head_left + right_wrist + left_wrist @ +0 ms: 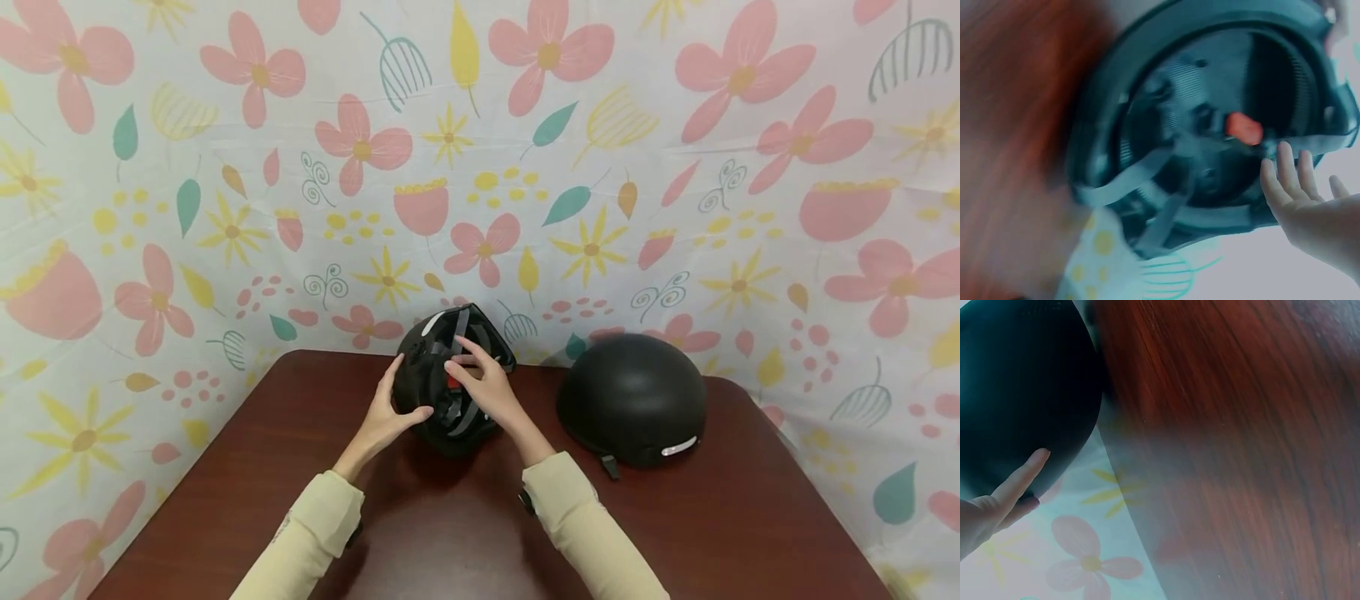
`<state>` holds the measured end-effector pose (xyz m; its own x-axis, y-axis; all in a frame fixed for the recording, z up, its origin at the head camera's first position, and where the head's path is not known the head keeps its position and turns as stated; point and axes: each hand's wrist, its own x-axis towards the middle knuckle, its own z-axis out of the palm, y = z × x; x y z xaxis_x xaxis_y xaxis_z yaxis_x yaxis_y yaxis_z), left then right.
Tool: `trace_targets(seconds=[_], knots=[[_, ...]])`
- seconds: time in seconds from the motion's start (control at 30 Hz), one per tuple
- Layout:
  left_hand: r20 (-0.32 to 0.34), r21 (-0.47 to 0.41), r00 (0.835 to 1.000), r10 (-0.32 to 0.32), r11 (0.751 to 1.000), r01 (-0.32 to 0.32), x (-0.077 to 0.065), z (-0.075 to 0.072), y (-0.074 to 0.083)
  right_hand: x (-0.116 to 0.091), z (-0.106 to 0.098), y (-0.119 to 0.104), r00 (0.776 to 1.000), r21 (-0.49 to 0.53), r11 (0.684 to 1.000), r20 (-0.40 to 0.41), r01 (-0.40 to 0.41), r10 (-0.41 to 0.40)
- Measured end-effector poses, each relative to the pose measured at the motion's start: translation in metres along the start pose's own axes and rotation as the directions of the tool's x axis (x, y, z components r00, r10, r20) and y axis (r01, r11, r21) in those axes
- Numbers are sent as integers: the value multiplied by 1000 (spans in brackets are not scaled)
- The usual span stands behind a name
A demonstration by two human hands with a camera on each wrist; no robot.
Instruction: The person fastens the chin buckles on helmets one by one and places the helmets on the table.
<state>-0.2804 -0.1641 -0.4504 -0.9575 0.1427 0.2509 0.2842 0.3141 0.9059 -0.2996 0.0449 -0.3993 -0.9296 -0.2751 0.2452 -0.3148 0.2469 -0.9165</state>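
Note:
A black helmet (422,367) is tipped on its side, its hollow inside turned toward my right hand. With fingers on the outer shell and thumb at the rim, my left hand (382,417) holds it at the left. In the left wrist view, fingers (1027,472) lie along the smooth shell (1029,381). My right hand (489,390) is at the opening, fingers extended and apart. The right wrist view shows its fingertips right beside a grey strap (1319,144) and a red buckle piece (1244,128). More straps (1166,219) cross the padded inside.
Another black helmet (633,396) sits dome up on the right of the brown table (442,533), with a strap end (610,467) sticking out below. Behind the table hangs a flower-patterned cloth (480,167).

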Motion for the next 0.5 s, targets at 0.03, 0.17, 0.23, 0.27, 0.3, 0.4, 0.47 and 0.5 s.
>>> trace_targets(seconds=[0.03, 0.17, 0.23, 0.27, 0.3, 0.4, 0.47, 0.5], knots=[[-4, 8, 1000, 0, 1000, 0, 0, 0, 0, 2, 2, -5, 1000, 1, 1000, 11, 15, -15], [-13, 29, 1000, 4, 1000, -3, 2, 2, 3, 9, 9, -19, 997, -35, 999, 70, 16, -13], [-7, 38, 1000, 5, 999, -4, 2, 3, 5, 12, 12, -23, 994, -55, 998, 110, 0, 6], [0, 39, 1000, 4, 999, -4, 2, 4, 6, 13, 14, -24, 993, -56, 998, 119, -17, 24], [7, 39, 1000, 3, 999, -3, 2, 5, 7, 14, 15, -24, 992, -52, 998, 124, -29, 35], [32, 36, 999, -5, 999, 4, 2, 7, 8, 16, 18, -21, 992, 0, 998, 110, -56, 56], [33, 26, 999, -8, 1000, 7, 2, 8, 7, 16, 20, -20, 994, 35, 998, 95, -56, 52], [27, 21, 1000, -8, 1000, 7, 1, 9, 7, 16, 20, -20, 994, 47, 998, 94, -52, 47]])
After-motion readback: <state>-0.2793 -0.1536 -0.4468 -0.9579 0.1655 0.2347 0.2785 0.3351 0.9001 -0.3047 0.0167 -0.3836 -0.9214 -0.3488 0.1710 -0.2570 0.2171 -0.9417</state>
